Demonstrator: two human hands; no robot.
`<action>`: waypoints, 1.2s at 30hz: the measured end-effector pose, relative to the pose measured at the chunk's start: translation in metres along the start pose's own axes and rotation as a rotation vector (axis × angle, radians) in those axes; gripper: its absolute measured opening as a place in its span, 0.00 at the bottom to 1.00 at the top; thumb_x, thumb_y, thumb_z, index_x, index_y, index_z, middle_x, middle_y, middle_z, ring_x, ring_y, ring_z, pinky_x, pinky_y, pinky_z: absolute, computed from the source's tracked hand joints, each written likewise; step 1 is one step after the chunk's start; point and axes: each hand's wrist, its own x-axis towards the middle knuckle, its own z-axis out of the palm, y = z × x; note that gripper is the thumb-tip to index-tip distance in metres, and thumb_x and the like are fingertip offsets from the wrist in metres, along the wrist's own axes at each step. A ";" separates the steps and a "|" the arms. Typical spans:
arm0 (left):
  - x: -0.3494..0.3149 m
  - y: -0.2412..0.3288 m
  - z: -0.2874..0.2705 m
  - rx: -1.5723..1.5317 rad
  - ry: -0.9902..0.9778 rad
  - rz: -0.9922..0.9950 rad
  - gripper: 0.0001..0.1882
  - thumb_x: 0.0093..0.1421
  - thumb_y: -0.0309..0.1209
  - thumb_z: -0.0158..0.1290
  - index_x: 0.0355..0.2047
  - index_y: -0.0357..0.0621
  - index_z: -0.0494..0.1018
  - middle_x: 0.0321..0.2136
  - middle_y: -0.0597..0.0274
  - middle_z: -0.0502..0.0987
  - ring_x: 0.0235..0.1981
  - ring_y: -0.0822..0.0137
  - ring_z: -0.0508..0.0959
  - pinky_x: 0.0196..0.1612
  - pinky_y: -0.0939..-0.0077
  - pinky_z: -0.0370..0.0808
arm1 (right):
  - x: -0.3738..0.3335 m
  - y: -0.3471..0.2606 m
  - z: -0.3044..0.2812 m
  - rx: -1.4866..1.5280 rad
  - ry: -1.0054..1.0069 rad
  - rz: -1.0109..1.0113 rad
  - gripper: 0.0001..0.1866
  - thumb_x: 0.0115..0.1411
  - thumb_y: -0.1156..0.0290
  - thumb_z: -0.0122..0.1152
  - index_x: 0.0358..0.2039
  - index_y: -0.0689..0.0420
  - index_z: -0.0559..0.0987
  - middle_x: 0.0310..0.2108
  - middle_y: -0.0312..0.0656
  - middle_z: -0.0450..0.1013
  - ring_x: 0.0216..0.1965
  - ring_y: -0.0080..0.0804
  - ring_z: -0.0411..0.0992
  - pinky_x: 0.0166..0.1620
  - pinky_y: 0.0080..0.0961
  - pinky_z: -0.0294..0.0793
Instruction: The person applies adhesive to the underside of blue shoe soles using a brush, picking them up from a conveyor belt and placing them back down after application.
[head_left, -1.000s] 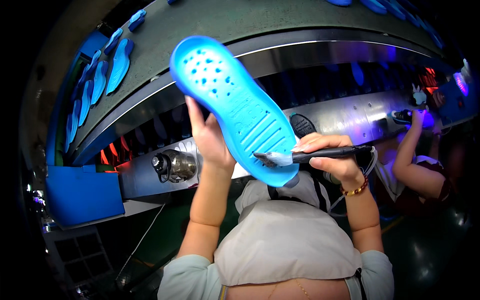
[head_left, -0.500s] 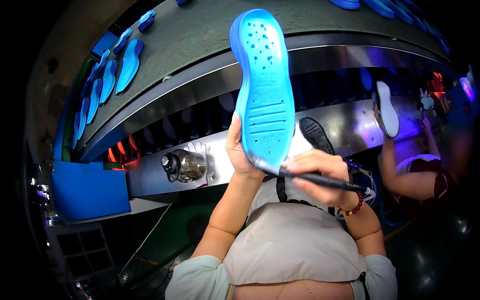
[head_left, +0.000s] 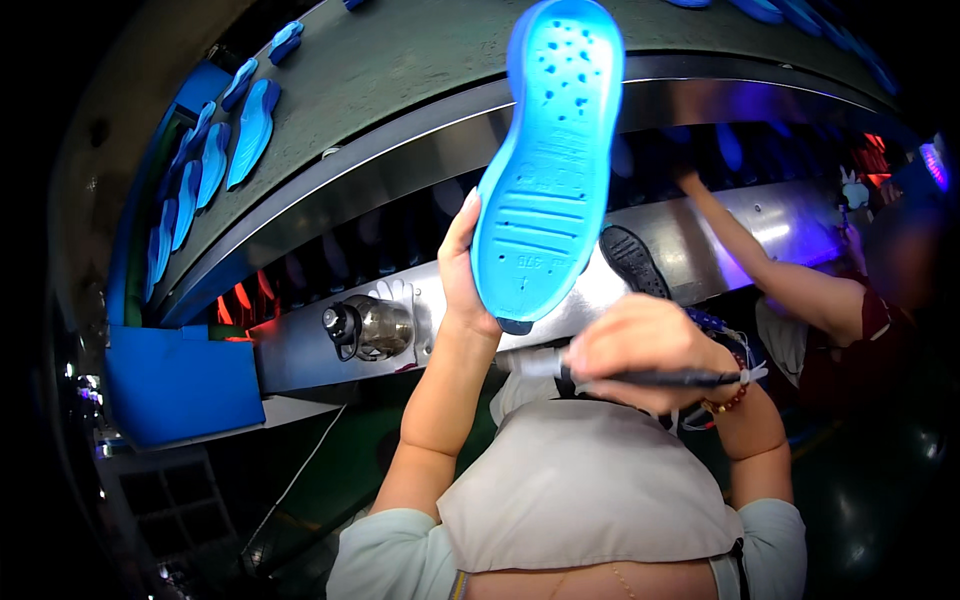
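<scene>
My left hand [head_left: 462, 275] grips a bright blue shoe sole [head_left: 545, 215] by its left edge near the heel. The sole stands toe up, its inner face with small holes and cross ribs turned to me. A small dark piece shows below the heel; I cannot make out what it is. Closed around the black handle of a brush [head_left: 680, 378] is my right hand [head_left: 640, 345]. Its pale bristles point left, just below the heel and apart from it. On the metal ledge behind my right hand lies a black sole [head_left: 632, 262].
A glass bottle with a black lid [head_left: 372, 328] is on the metal ledge [head_left: 290, 352]. Blue soles [head_left: 252, 130] lie on the green conveyor belt [head_left: 400, 65] beyond. Under it, dark slots hold more soles. At right, a co-worker's arm [head_left: 745, 250] reaches toward them. A blue box [head_left: 180, 385] stands left.
The blue sole has moved up and right with my left hand. The brush has dropped off the heel, down with my right hand. The co-worker's arm now reaches under the belt.
</scene>
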 end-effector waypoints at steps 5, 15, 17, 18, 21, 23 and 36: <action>0.006 0.011 0.003 0.179 0.108 -0.329 0.24 0.58 0.41 0.43 0.47 0.33 0.64 0.41 0.45 0.71 0.38 0.57 0.75 0.42 0.66 0.73 | -0.007 0.015 -0.027 -0.140 0.025 0.019 0.11 0.42 0.79 0.62 0.30 0.57 0.77 0.33 0.41 0.75 0.28 0.32 0.74 0.29 0.20 0.71; 0.006 0.009 0.019 0.818 0.073 -0.662 0.31 0.52 0.47 0.50 0.48 0.34 0.64 0.39 0.45 0.70 0.35 0.61 0.75 0.34 0.70 0.75 | -0.027 0.020 -0.036 -0.043 -0.238 0.177 0.09 0.46 0.79 0.60 0.30 0.55 0.78 0.33 0.40 0.75 0.34 0.34 0.74 0.39 0.24 0.73; 0.003 0.011 0.020 0.815 0.104 -0.663 0.31 0.52 0.48 0.51 0.48 0.35 0.65 0.39 0.45 0.71 0.36 0.61 0.75 0.35 0.70 0.75 | -0.026 0.012 -0.042 -0.239 -0.447 0.174 0.09 0.48 0.74 0.58 0.32 0.52 0.78 0.34 0.38 0.75 0.38 0.32 0.73 0.41 0.24 0.71; 0.003 0.012 0.022 0.796 0.147 -0.656 0.31 0.51 0.47 0.52 0.47 0.35 0.66 0.39 0.46 0.71 0.36 0.60 0.75 0.36 0.71 0.74 | -0.026 0.010 -0.046 -0.247 -0.489 0.208 0.08 0.49 0.72 0.57 0.31 0.52 0.78 0.33 0.36 0.75 0.38 0.32 0.72 0.42 0.24 0.70; 0.004 0.011 0.028 0.789 0.162 -0.674 0.33 0.49 0.49 0.53 0.48 0.35 0.65 0.41 0.43 0.69 0.37 0.57 0.74 0.38 0.69 0.74 | -0.028 0.024 -0.058 -0.069 -0.173 0.147 0.08 0.50 0.75 0.56 0.33 0.54 0.78 0.34 0.40 0.75 0.34 0.34 0.74 0.33 0.22 0.73; 0.005 0.013 0.035 0.895 0.179 -0.722 0.34 0.49 0.49 0.53 0.49 0.36 0.64 0.42 0.42 0.68 0.38 0.55 0.74 0.38 0.68 0.74 | -0.026 0.025 -0.063 -0.049 -0.297 0.169 0.08 0.49 0.76 0.57 0.33 0.58 0.77 0.34 0.44 0.74 0.37 0.37 0.73 0.37 0.24 0.73; -0.006 0.016 -0.007 0.640 0.201 -0.564 0.29 0.54 0.44 0.48 0.50 0.35 0.62 0.45 0.45 0.67 0.43 0.55 0.72 0.44 0.64 0.71 | -0.039 0.034 -0.072 0.268 -0.209 0.729 0.13 0.48 0.77 0.57 0.37 0.62 0.76 0.32 0.47 0.74 0.20 0.25 0.73 0.26 0.16 0.72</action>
